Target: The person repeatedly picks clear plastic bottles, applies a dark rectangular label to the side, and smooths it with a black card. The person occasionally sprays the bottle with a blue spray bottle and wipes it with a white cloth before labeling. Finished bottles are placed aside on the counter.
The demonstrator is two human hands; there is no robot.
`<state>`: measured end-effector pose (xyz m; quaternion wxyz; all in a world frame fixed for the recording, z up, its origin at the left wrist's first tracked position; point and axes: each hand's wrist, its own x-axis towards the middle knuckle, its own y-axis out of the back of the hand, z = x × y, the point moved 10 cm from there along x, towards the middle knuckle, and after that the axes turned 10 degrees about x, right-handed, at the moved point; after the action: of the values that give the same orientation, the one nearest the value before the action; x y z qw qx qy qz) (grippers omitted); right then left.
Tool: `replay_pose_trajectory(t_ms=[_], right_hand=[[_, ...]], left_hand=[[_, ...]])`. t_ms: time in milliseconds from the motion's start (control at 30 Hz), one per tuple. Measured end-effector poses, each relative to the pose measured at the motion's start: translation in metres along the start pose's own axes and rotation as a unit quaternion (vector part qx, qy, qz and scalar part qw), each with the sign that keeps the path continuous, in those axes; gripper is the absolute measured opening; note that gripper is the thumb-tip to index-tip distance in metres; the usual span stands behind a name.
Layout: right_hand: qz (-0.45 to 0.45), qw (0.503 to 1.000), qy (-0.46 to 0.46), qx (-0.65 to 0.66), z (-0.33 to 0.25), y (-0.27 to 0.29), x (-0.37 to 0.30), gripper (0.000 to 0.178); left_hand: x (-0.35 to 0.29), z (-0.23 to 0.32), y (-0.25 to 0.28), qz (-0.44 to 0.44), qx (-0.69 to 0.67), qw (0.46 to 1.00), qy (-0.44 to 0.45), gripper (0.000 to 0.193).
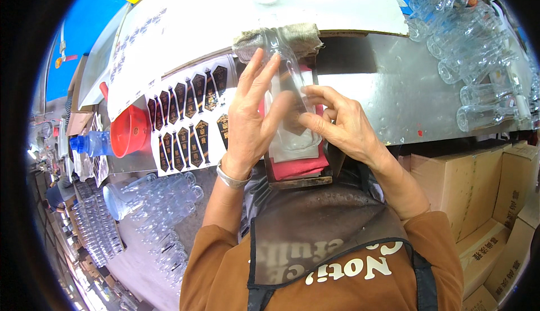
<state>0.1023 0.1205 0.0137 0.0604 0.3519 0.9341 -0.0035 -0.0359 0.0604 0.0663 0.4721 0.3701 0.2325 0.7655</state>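
A clear glass bottle lies lengthwise before me, its narrow neck pointing away over a folded greyish rag. Beneath it is a wooden cradle padded with pale and red cloth. My left hand is along the bottle's left side, fingers stretched out and apart, the thumb blurred over the glass. My right hand rests against the right side with bent fingers, thumb and forefinger apart at the glass. A dark patch shows on or through the bottle between the hands; its kind is unclear.
Left of the cradle lies a sheet of dark labels, beside a red tub and a blue-capped plastic bottle. Many glass bottles lie at the right of the metal table. Cardboard boxes stand lower right; more bottles stand lower left.
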Motion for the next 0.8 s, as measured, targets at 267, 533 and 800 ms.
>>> replay_pose_trajectory(t_ms=[267, 533, 800], right_hand=[[0.000, 1.000, 0.005, 0.009, -0.001, 0.000, 0.000, 0.054], [0.061, 0.964, -0.047, 0.255, 0.044, 0.037, 0.012, 0.037], [0.095, 0.970, 0.100, 0.198, -0.011, 0.061, 0.051, 0.031]], left_hand=[[-0.001, 0.000, -0.001, 0.005, -0.014, 1.000, 0.009, 0.057], [-0.001, 0.000, -0.001, 0.000, -0.003, 1.000, 0.003, 0.060], [-0.006, -0.014, -0.007, 0.012, -0.139, 0.987, 0.084, 0.087]])
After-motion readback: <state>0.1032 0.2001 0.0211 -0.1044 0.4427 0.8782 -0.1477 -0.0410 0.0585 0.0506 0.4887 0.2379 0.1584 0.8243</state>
